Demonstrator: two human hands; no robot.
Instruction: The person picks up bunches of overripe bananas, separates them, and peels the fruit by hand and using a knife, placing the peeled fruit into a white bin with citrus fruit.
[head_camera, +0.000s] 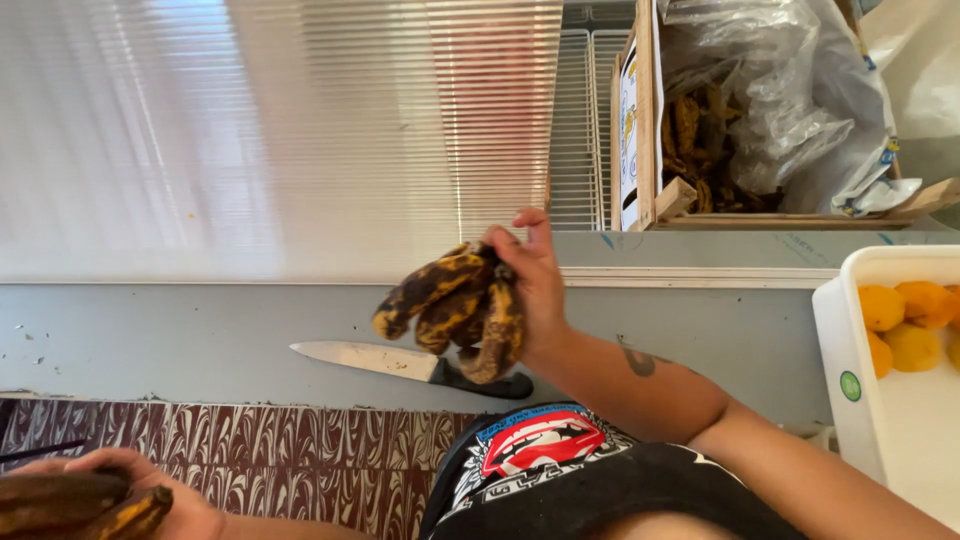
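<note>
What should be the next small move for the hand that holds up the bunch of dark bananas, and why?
Probably lower the bunch of bananas onto the grey counter, clear of the knife. The right hand holds it in the air right over the knife's handle, and the left hand is already full with other bananas.

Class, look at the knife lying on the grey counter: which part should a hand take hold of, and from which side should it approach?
Grip the knife by its black handle, coming in from the right end, probably from above. It lies flat with the pale blade pointing left, so that approach keeps fingers off the edge. The banana bunch in the right hand hangs in front of part of the handle.
</note>
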